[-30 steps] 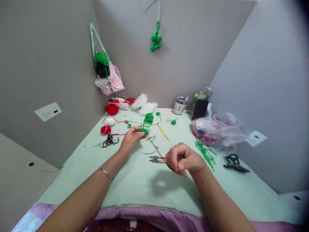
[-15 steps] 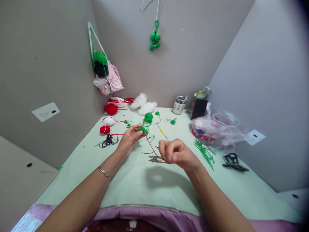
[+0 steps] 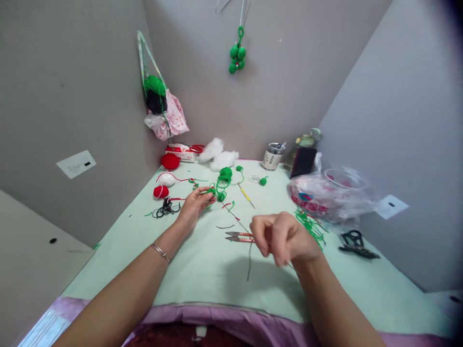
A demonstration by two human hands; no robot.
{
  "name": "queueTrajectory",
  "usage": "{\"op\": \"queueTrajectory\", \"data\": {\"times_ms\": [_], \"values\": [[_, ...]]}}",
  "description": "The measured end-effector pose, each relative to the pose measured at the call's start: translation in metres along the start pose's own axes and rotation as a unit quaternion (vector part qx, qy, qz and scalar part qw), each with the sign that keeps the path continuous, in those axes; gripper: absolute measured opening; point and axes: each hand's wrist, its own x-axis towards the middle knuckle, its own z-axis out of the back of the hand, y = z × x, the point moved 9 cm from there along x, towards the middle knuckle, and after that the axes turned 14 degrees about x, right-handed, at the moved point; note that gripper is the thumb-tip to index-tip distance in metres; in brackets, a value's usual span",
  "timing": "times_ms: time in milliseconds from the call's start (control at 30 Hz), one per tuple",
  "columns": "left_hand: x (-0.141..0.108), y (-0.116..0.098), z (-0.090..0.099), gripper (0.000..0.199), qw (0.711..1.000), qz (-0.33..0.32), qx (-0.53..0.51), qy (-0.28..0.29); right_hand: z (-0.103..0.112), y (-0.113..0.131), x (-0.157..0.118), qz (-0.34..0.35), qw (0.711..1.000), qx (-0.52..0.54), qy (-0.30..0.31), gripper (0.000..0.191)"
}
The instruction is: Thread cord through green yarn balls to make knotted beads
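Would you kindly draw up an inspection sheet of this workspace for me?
Surface: pale green tabletop, with purple fabric along the near edge.
Job's things: small green piece; dark thread running from it towards the right; snips on the tabletop, handles partly hidden.
Clutter: green yarn scraps, black yarn tangle, white stuffing, plastic bag.
Hands: left hand pinches the small green piece; right hand, fingers curled, appears to hold the dark thread above the tabletop.
Cables: nothing seen.
Surroundings: grey walls; green ball ornament and pink bag hanging at the back.
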Motion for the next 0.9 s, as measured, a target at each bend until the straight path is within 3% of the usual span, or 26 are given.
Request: {"op": "queueTrajectory", "data": {"times_ms": [67, 167, 267, 467, 900], "values": [[-0.002, -0.001, -0.004, 0.037, 1.000, 0.001, -0.006, 0.011, 0.019, -0.003, 0.003, 0.010, 0.993, -0.041, -0.107, 0.009], [-0.008, -0.006, -0.012, 0.036, 0.999, -0.010, -0.014, 0.033, 0.047, -0.018, 0.003, -0.017, 0.960, -0.101, -0.262, 0.011], [-0.015, -0.012, -0.023, 0.032, 0.998, -0.022, -0.010, 0.066, 0.062, -0.032, 0.002, -0.040, 0.923, -0.175, -0.341, 0.017], [-0.027, -0.022, -0.039, 0.028, 0.994, -0.042, -0.002, 0.096, 0.069, -0.038, 0.002, -0.027, 0.880, -0.284, -0.379, 0.021], [-0.029, -0.022, -0.040, 0.028, 0.995, -0.051, 0.008, 0.085, 0.067, -0.039, 0.002, -0.051, 0.869, -0.313, -0.380, 0.024]]}}
